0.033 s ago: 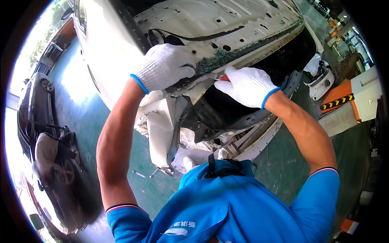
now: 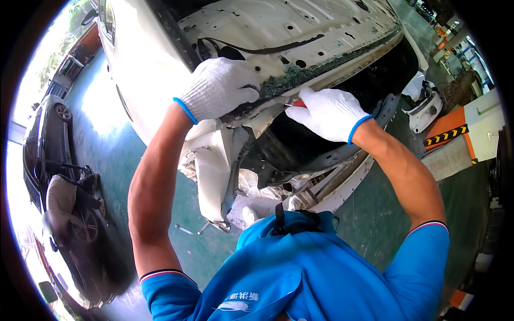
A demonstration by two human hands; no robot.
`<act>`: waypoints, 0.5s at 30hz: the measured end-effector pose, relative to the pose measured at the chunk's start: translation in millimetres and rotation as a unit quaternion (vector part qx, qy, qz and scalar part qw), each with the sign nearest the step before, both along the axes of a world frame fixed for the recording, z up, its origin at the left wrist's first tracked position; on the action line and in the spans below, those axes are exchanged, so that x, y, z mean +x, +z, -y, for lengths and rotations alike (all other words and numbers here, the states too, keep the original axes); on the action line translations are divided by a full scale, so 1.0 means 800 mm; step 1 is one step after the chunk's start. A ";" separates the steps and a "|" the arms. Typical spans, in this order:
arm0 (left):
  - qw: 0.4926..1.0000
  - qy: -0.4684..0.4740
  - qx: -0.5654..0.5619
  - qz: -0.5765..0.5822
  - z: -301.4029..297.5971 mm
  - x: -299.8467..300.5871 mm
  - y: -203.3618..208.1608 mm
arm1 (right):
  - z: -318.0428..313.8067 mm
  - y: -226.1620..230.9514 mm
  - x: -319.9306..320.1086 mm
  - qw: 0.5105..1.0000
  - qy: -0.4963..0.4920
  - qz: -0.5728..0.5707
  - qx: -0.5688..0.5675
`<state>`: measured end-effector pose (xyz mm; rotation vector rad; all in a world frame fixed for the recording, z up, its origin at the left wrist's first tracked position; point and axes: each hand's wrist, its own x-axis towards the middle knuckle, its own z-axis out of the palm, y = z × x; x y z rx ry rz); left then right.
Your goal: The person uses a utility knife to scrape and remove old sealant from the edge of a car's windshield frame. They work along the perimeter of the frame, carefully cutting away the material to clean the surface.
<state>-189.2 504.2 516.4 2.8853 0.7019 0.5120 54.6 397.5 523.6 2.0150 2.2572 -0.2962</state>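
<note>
The white metal car body point(image 2: 262, 27) has a torn near edge; the blue shirt point(image 2: 316, 267) bears white lettering point(image 2: 241, 296). At that edge, the knit-gloved left hand point(image 2: 225, 88) curls, its grip I cannot tell; the right hand point(image 2: 329, 115) pinches a red-handled tool point(image 2: 299, 103).

Blue shirt point(image 2: 332, 267), white chest print point(image 2: 234, 306), striped sleeve hems point(image 2: 166, 272); hands point(image 2: 224, 88) in white knit gloves point(image 2: 329, 115), blue cuffs point(image 2: 184, 109)

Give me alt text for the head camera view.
A white-gloved right hand holds a red-handled tool at the edge of a damaged white car, beside the gloved left hand. A dark car stands farther left.
</note>
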 end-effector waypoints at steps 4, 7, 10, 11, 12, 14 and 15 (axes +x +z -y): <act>1.000 -0.009 0.008 0.016 -0.001 -0.002 -0.003 | -0.003 0.004 0.013 1.000 0.004 0.011 -0.007; 1.000 -0.014 0.006 0.022 0.001 -0.001 -0.003 | -0.004 0.002 0.028 1.000 0.010 0.019 -0.006; 0.999 -0.014 0.005 0.029 0.004 -0.001 -0.001 | -0.005 0.009 0.039 0.999 0.016 0.028 -0.006; 0.999 -0.015 0.005 0.033 0.004 0.000 -0.001 | -0.006 0.010 0.045 1.000 0.003 0.030 -0.004; 0.999 -0.012 0.007 0.030 0.005 0.000 0.000 | -0.007 0.010 0.051 0.999 -0.009 0.033 -0.003; 1.000 -0.009 0.010 0.024 0.004 -0.001 0.002 | -0.007 0.013 0.059 0.999 -0.022 0.028 -0.006; 1.000 -0.014 0.008 0.026 0.003 -0.001 0.001 | -0.008 0.014 0.062 0.999 -0.015 0.029 -0.006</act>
